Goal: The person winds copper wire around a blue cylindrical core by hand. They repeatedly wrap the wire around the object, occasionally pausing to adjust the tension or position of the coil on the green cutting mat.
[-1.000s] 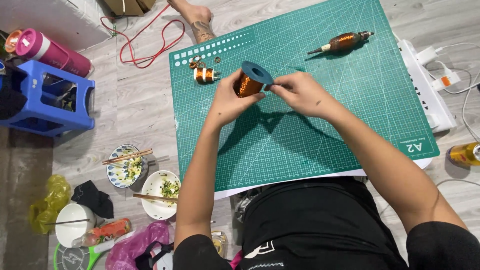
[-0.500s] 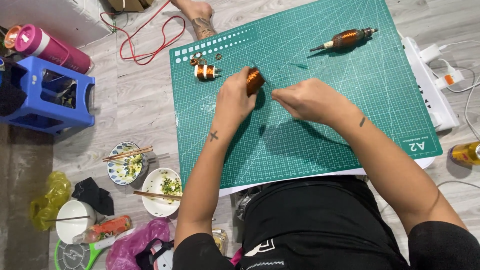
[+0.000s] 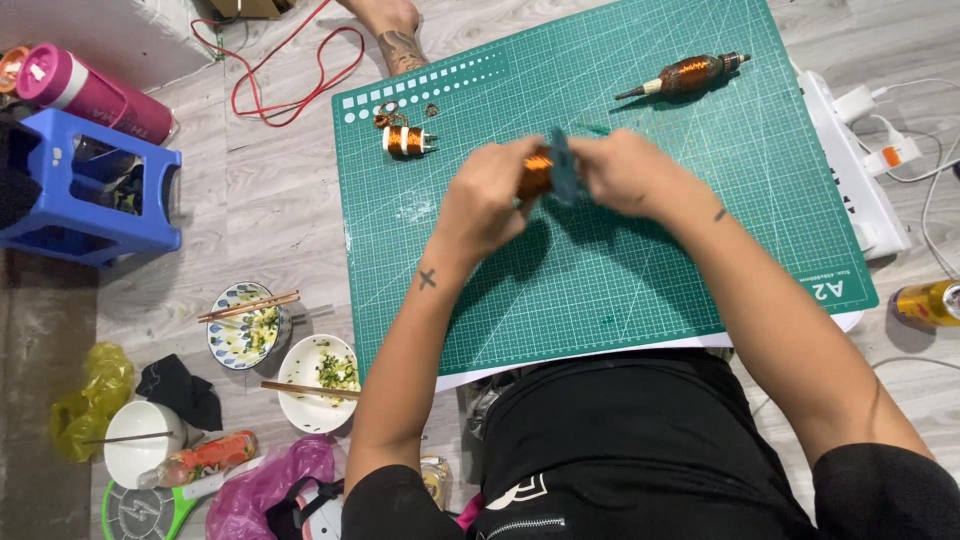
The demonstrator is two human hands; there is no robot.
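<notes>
Above the green cutting mat [image 3: 640, 270], both hands hold one copper wire spool [image 3: 538, 172] with a blue end flange. My left hand [image 3: 487, 200] grips the copper-wound body from the left. My right hand [image 3: 625, 172] pinches the blue flange side from the right. A smaller copper spool with white ends [image 3: 406, 140] lies on the mat's far left, beside loose copper bits [image 3: 388, 115]. A motor armature wound with copper [image 3: 688, 74] rests at the mat's far right.
A white power strip [image 3: 850, 160] with plugs lies right of the mat, a yellow can [image 3: 928, 302] near it. Left are a blue plastic stool [image 3: 90, 190], a pink bottle [image 3: 85, 90], bowls with chopsticks [image 3: 248, 325], and a red cable [image 3: 290, 70]. Another person's foot [image 3: 390, 25] is at the top.
Both hands lifted the copper spool off the mat and drew it slightly nearer, turning it so the blue flange now faces my right hand.
</notes>
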